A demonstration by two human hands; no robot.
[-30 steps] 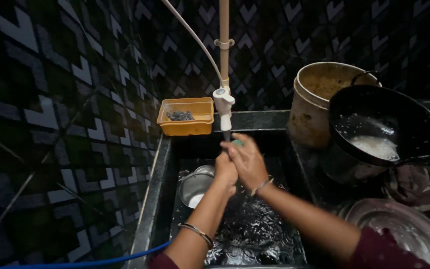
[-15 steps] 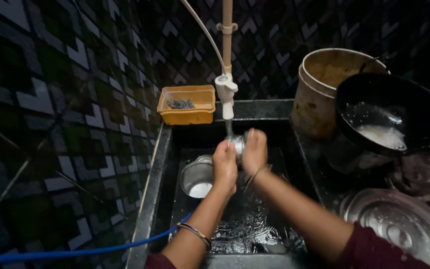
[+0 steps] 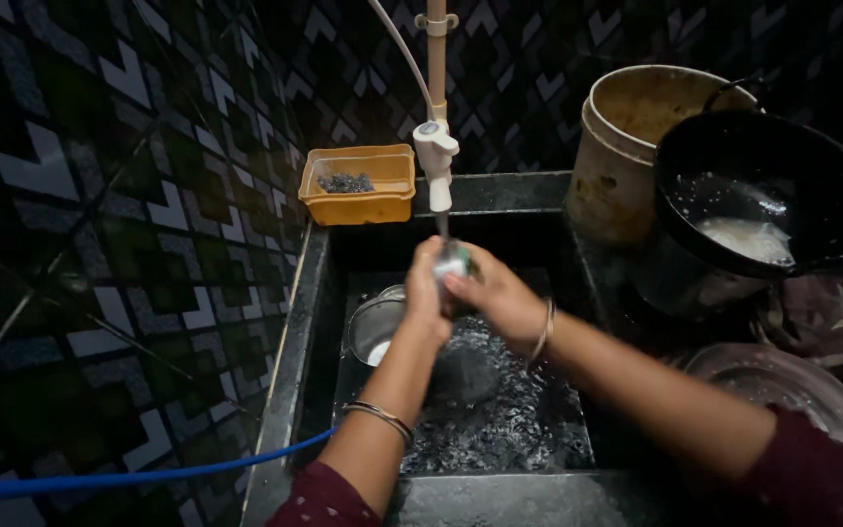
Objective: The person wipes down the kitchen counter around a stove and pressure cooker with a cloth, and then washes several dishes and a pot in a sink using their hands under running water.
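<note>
Left hand (image 3: 424,293) and right hand (image 3: 498,303) clasp a small steel cup (image 3: 454,262) between them. Cup sits at 12 o'clock of both palms, under the tap (image 3: 436,161), over the sink (image 3: 363,244).

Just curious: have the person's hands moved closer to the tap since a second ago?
Cannot tell. Both hands hold a small shiny thing just under the white tap, much as before; the camera itself shifted.
</note>
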